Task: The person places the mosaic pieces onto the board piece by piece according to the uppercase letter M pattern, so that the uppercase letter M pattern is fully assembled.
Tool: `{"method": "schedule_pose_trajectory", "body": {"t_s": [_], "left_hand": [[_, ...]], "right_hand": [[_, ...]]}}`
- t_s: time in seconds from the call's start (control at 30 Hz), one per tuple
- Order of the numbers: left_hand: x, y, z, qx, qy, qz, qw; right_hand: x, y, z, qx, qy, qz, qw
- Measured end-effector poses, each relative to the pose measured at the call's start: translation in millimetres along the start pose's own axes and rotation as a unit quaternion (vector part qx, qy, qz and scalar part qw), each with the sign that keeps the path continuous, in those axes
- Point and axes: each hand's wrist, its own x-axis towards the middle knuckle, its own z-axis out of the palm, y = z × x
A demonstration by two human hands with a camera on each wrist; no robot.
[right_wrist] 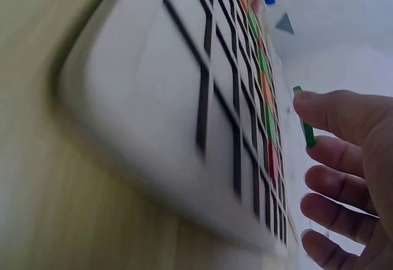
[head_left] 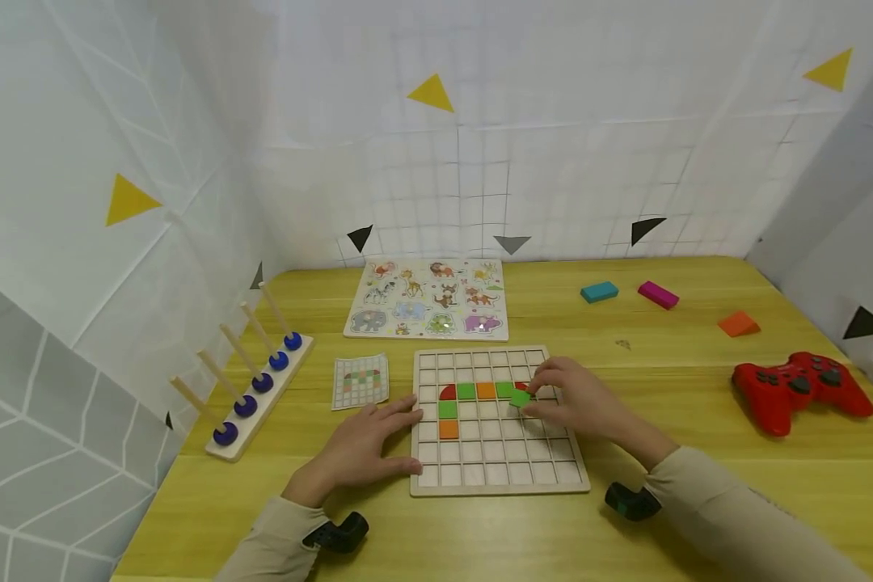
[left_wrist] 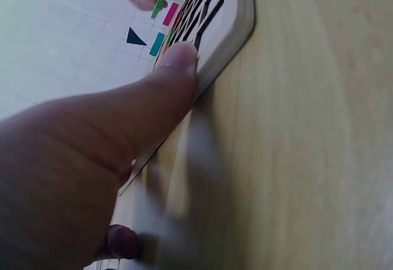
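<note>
A wooden grid board (head_left: 480,453) lies on the table in the head view. Set in its cells are red rounded tiles (head_left: 447,393), green tiles (head_left: 466,391) and orange tiles (head_left: 448,429), forming a row and a short left column. My right hand (head_left: 578,404) pinches a green square tile (head_left: 520,398) between thumb and forefinger, held above the board near the row's right end. In the right wrist view that tile (right_wrist: 304,118) is seen edge-on, off the board. My left hand (head_left: 364,449) rests at the board's left edge, fingers spread, its thumb tip (left_wrist: 179,55) against the rim.
A pattern card (head_left: 360,381) lies left of the board. Beyond it are an animal puzzle (head_left: 428,299) and a peg stand (head_left: 262,396) with blue and purple beads. Rightward lie a teal block (head_left: 600,292), a magenta block (head_left: 658,295), an orange block (head_left: 739,324) and a red game controller (head_left: 800,392).
</note>
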Motion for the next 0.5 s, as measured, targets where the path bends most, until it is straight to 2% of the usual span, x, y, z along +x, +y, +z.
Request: {"method": "schedule_pose_trajectory", "body": {"t_s": [0.2,0.5], "left_hand": [[0.7,0.6,-0.2,0.002,0.001,-0.002,1.0000],[0.4,-0.8,0.5,0.003,0.003,-0.001,1.0000]], "right_hand": [[12.1,-13.6,16.1,-0.021,0.018,-0.091,0.995],[19.4,-19.5,27.1,-0.043,0.026,-0.114,0.992]]}}
